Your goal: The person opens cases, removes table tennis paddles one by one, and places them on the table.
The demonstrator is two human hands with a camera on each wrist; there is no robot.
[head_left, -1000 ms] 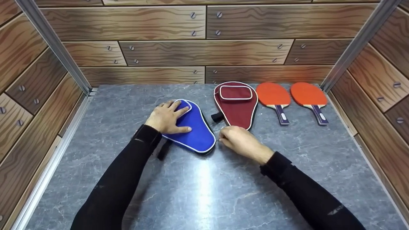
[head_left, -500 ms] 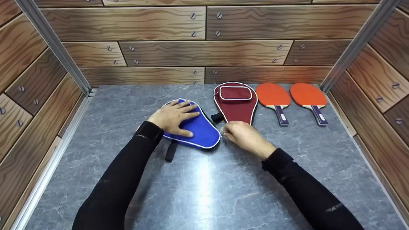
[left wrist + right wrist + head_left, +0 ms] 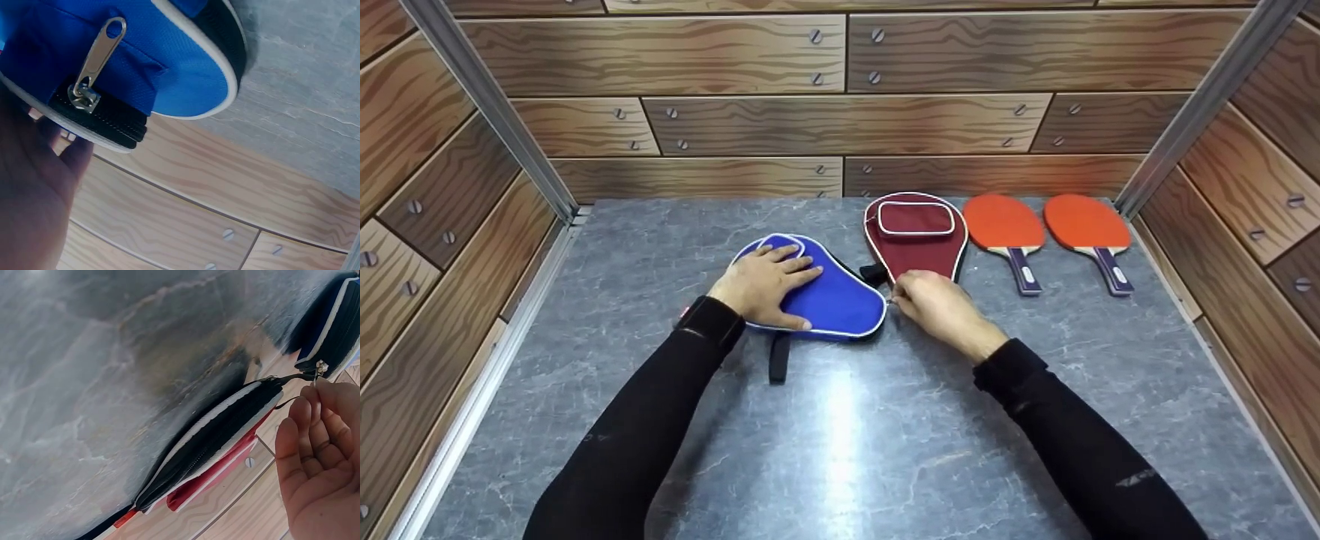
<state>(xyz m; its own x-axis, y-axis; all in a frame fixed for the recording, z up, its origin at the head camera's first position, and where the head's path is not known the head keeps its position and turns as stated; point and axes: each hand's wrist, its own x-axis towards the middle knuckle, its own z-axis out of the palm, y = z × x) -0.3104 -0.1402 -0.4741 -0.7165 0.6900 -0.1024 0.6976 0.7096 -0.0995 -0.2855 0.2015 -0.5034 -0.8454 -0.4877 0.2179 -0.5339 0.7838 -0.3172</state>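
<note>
A blue paddle case (image 3: pixel 840 304) with white piping lies on the grey table. My left hand (image 3: pixel 769 285) rests spread on its wide end, over the small pocket, whose silver zipper pull (image 3: pixel 100 55) shows up close in the left wrist view. At the narrow tip my right hand (image 3: pixel 934 304) pinches the zipper pull of the case; in the right wrist view the metal slider (image 3: pixel 322 367) sits just above thumb and fingertip. A black strap (image 3: pixel 778 358) sticks out from the near side of the blue case.
A dark red paddle case (image 3: pixel 919 255) with a pocket lies just beyond my right hand, its narrow end partly hidden. Two orange paddles, one nearer (image 3: pixel 1003 221) and one farther right (image 3: pixel 1086 221), lie beside it. Wood-patterned walls (image 3: pixel 840 124) enclose the table.
The blue case has turned, its narrow tip shifting right and away from me along with my right hand. The black strap has swung right. My left hand stays on the case.
</note>
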